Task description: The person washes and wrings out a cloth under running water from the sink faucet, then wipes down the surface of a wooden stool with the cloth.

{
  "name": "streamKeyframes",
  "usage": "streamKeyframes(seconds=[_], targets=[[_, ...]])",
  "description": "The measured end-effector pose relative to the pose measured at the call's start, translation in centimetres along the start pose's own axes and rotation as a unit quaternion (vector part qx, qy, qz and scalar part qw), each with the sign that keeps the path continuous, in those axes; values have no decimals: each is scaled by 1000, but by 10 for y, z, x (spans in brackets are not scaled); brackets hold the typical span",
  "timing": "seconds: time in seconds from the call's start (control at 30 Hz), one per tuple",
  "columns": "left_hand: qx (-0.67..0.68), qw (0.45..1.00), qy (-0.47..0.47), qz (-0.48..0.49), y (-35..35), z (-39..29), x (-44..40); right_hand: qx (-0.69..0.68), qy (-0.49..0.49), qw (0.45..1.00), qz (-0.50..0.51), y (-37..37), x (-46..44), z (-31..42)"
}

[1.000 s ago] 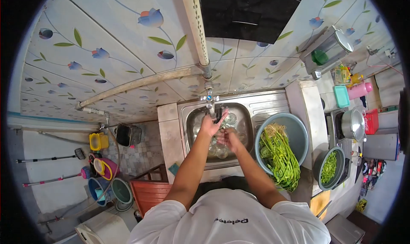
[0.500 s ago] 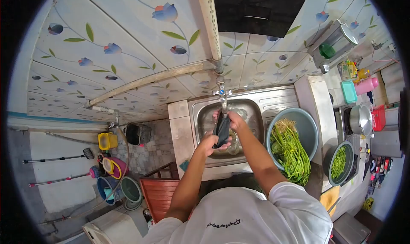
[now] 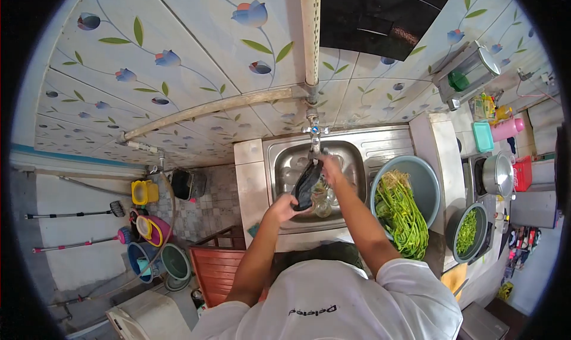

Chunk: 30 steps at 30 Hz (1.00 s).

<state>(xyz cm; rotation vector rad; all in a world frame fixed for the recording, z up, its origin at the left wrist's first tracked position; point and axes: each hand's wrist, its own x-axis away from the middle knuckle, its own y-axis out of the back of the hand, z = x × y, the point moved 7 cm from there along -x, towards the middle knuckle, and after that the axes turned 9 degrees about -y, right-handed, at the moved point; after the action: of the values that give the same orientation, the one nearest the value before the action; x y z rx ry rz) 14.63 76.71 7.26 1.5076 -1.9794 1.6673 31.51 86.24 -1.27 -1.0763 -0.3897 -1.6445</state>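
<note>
In the sink below the tap (image 3: 315, 139), my left hand (image 3: 284, 208) is closed on the lower end of a black, shallow thing like a small tray or dish (image 3: 306, 186), which is held at a slant. My right hand (image 3: 332, 171) is at its upper right edge, just under the spout. Motion smears the right fingers, so I cannot tell whether they grip it. Clear glassware (image 3: 323, 209) lies in the steel sink (image 3: 275, 176) beneath, partly hidden by the black thing and my hands.
Right of the sink, a grey-blue basin (image 3: 437, 188) holds long-stemmed greens (image 3: 404, 215). Beyond a tiled ledge (image 3: 437, 143) are a bowl of chopped greens (image 3: 467, 233) and a metal pot (image 3: 497, 174). Buckets (image 3: 177, 262) stand on the floor at left.
My right hand has shifted slightly upward and right along the black thing, and its fingers are blurred. The black thing is tilted more, with my left hand still at its lower end.
</note>
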Motion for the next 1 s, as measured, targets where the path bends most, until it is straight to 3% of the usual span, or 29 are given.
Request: streamKeyframes(seconds=[0.07,0.17,0.2,0.27,0.3,0.43,0.53,0.57,0.6,0.67,0.7,0.8,0.87,0.93,1.0], targets=[[46,998,-1,-36,1,9,-24,42,59,997,-42,-4,25,-15],[199,975,-83,-58,-8,7,-54,113,169,976,-76,-35,104,-19],[200,975,-81,-55,-3,8,-64,114,170,976,-78,-40,105,-37],[137,972,-97,-166,29,7,-74,134,322,934,-73,-55,118,-46],[102,965,-104,-220,40,3,-70,131,324,934,-76,-59,125,-46],[49,981,-150,-111,28,-16,-58,302,398,862,-92,-89,165,-24],[77,971,-224,-25,-3,-29,-34,426,558,684,-199,-122,200,13],[90,962,-258,16,-15,-34,-22,429,560,681,-196,-128,194,16],[96,960,-263,15,-22,-33,-12,388,540,719,-204,-127,182,21],[49,950,-308,-14,-30,-41,11,300,494,787,-215,-122,153,22],[23,944,-329,-31,-32,-46,23,302,497,786,-209,-125,146,22],[46,949,-303,-70,-36,-54,49,364,303,877,-80,-134,108,-3],[61,952,-289,-83,-23,-61,38,379,307,871,-59,-149,159,-3],[60,958,-242,-145,40,-64,-3,398,304,865,-40,-156,196,-15],[62,959,-217,-172,43,-61,-2,354,343,870,-11,-155,212,-24]])
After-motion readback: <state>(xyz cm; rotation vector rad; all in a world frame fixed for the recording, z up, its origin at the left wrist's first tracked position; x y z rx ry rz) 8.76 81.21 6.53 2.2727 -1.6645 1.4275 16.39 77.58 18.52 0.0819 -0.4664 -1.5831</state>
